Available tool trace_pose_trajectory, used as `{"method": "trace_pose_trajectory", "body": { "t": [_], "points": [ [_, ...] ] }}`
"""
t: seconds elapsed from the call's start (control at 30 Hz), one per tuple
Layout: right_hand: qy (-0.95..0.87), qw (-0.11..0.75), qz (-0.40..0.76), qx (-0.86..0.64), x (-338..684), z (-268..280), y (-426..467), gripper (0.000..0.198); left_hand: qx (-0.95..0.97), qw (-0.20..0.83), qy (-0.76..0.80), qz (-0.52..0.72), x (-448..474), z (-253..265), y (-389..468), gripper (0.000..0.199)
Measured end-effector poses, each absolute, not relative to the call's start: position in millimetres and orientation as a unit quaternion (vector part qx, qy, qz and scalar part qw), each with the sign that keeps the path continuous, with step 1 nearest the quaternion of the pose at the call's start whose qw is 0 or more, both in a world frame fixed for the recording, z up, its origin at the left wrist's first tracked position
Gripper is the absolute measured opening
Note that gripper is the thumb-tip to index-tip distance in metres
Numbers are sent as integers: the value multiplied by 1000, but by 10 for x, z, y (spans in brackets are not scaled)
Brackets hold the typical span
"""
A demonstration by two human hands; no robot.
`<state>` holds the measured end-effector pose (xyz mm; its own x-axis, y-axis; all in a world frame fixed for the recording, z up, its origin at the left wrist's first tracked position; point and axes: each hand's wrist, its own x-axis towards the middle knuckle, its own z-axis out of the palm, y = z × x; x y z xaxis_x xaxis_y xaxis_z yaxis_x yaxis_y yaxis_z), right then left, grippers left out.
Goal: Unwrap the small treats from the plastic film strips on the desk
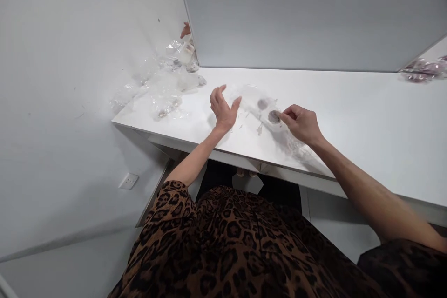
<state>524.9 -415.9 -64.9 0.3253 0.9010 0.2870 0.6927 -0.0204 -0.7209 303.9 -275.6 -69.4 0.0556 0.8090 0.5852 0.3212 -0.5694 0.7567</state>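
At the counter's [370, 116] left edge, where it meets the wall [70, 102], a loose heap of clear plastic bags [164, 84] runs from the near-left corner toward the far-left one; the wall probably keeps it from sliding off and leaves the middle free. Past the upright panel [307, 18], above that far corner, part of another hand [185, 30] shows; whose it is, I cannot tell.

Next along, the person's left hand [223, 109] is spread, thumb well away from the fingers, beside the left end of a clear plastic sheet [249, 95]. It seems placed to steady the film, though contact is unclear. Pale scraps [259, 129] lie toward the near edge.

On the sheet are two dark discs. The farther disc [262, 104] lies free; the nearer disc [274, 117] is pinched at its right rim by the right hand [296, 123], a grip that likely suits something thin and flat. More crumpled plastic [302, 149] sits under that wrist, by the near edge. Farther right, a shiny reddish bundle [424, 71] rests along the far edge, away from the handling.
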Motion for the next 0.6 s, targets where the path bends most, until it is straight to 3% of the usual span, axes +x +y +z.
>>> {"method": "trace_pose_trajectory", "body": {
  "t": [0.07,0.13,0.23,0.33,0.6],
  "points": [
    [-578,400,26,-711,5136,-729,-4210,42,704,282,412,505,3118,-703,-3038,52],
    [-605,376,-45,-701,5003,-823,-4240,38,712,413,391,412,3215,-716,-3285,49],
    [-644,337,-79,-683,4810,-906,-4293,39,642,598,374,301,3344,-732,-3458,51],
    [-649,362,-8,-669,4702,-864,-4373,43,563,670,387,290,3397,-715,-3460,41],
    [-431,593,277,-621,4848,-731,-4416,51,432,751,382,321,3376,-694,-3519,22]
  ]
}}
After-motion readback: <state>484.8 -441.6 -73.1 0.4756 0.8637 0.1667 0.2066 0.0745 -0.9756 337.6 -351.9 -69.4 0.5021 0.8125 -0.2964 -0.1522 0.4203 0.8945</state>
